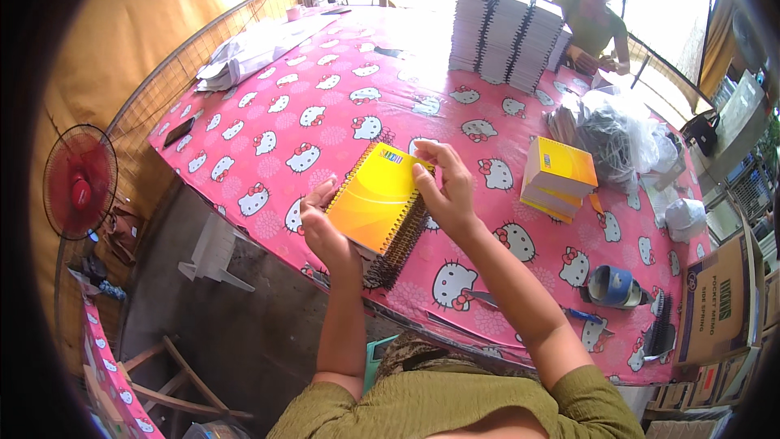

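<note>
A stack of spiral-bound pocket notebooks (375, 199) with a yellow-orange cover on top lies near the table's front edge, dark coils showing along its side. My left hand (329, 228) is beside the stack's left edge, its fingers loosely stretched and apart. At the upper right corner is my right hand (445, 187), thumb near the coil and fingers bent but spread. Neither hand is wrapped round the stack; whether the fingertips touch it is hard to tell. Further right, a second pile of yellow-covered notepads (561, 175) sits on the pink patterned tablecloth (398, 106).
Tall stacks of coil-bound white pages (508, 36) stand at the back, near another person (597, 16). Plastic bags (621, 134), a tape roll (611, 284), a blue pen (583, 315) and a brush (660, 325) lie right. A cardboard box (719, 305) borders the table; a phone (179, 132) lies far left.
</note>
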### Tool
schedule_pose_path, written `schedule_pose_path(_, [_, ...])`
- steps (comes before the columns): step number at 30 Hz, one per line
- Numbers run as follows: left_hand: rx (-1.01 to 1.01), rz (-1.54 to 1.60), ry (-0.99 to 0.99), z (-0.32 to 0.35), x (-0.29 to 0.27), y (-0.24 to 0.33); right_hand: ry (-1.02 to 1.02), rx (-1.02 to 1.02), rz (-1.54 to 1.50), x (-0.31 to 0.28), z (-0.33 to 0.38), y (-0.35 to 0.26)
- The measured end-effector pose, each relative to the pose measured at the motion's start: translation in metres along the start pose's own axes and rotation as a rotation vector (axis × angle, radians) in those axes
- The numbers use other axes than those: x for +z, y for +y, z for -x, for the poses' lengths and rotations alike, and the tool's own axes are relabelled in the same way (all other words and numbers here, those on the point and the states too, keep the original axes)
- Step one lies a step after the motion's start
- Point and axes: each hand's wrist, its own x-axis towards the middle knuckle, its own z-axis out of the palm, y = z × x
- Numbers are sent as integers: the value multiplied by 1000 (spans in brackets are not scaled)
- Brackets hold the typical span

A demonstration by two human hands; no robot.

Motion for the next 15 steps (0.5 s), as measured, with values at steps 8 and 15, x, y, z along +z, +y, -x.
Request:
schedule_pose_path(8, [140,-173,235,1,-4,34,27,-158,383,-46,7,-2])
schedule_pose_path(15, [576,283,-421,67,55,104,681,863,67,-294,44,119])
